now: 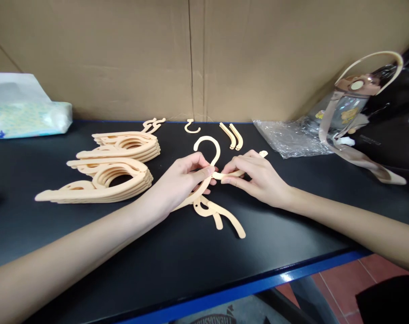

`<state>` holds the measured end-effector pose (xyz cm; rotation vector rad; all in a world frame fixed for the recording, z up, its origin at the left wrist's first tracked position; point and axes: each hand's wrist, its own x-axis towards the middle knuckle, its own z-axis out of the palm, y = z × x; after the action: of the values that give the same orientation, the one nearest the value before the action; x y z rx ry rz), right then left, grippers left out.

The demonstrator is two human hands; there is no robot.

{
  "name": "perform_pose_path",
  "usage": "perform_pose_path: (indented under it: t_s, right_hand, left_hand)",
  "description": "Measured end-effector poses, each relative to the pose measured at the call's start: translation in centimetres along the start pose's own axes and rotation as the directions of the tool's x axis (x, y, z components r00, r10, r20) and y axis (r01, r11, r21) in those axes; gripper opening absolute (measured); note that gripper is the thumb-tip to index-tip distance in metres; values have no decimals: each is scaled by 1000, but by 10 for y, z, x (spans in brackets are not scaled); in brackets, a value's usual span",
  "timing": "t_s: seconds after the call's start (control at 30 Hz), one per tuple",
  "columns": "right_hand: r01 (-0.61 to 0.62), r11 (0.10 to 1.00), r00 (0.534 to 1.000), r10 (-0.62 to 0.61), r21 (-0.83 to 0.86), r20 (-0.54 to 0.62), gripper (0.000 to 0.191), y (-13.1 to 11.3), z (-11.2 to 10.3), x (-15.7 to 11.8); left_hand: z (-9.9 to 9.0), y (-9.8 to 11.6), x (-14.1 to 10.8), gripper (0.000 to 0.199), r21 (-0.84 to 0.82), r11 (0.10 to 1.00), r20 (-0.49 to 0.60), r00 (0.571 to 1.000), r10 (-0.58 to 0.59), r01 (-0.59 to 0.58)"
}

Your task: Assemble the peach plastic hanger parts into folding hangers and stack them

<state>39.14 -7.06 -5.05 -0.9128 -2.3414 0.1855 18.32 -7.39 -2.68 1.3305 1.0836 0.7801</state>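
Note:
My left hand (194, 173) pinches a cream plastic clothes hanger (216, 150) just below its hook, which curves up above the fingers. Part of the hanger runs down under my left wrist. Between the fingers of my right hand (254, 177) is a slim cream hanger arm (218, 176); its far tip pokes out above the knuckles. The arm's near end meets the hanger beside my left thumb, but whether they are joined I cannot tell. Below both hands lies another curved cream hanger piece (236, 225), partly hidden by the left hand.
Folded cream hangers (130, 186) are stacked on the black table (150, 270) at left. Behind are a loose hook (192, 129) and two curved arms (236, 137). A tissue pack (29, 117) stands far left; a clear plastic bag (285, 137) and strapped bottle (349, 103) are at right.

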Motion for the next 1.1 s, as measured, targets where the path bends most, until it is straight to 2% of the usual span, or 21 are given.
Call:
perform_pose_path:
  t_s: [0.17,0.27,0.37,0.43,0.53,0.67,0.83,0.93,1.1]
  right_hand:
    - [-133,991,989,134,9,-66,15,0,-2,2]
    - [-263,964,957,266,45,-118,16,5,-7,3]
    - [-340,939,920,345,60,-185,17,14,-12,4]
    - [-354,934,912,357,49,-201,17,19,-13,5]
    - [-372,928,916,364,-16,-166,17,25,-11,6]
    - [-363,927,929,352,-97,-116,17,29,-5,7]
    - [-373,913,928,363,-164,-88,19,31,-2,10]
    - [-379,900,925,370,-217,-82,18,32,-3,12]
    - [-348,877,937,340,-331,-84,13,34,-8,9]
  left_hand:
    - [0,-1,-2,23,44,999,-4,1000,25,-25]
    - [0,2,-5,28,116,991,1,998,65,-65]
    - [-3,5,-6,31,221,969,-22,992,121,-114]
    - [-6,6,-5,31,299,943,-51,984,171,-148]
    - [-12,1,0,26,417,887,-81,963,256,-200]
    - [-17,-8,2,14,581,778,-31,949,315,-239]
    - [-19,-12,2,15,706,657,15,932,361,-266]
    - [-20,-11,3,17,711,655,14,937,350,-255]
    - [-18,-4,2,23,644,724,23,953,304,-246]
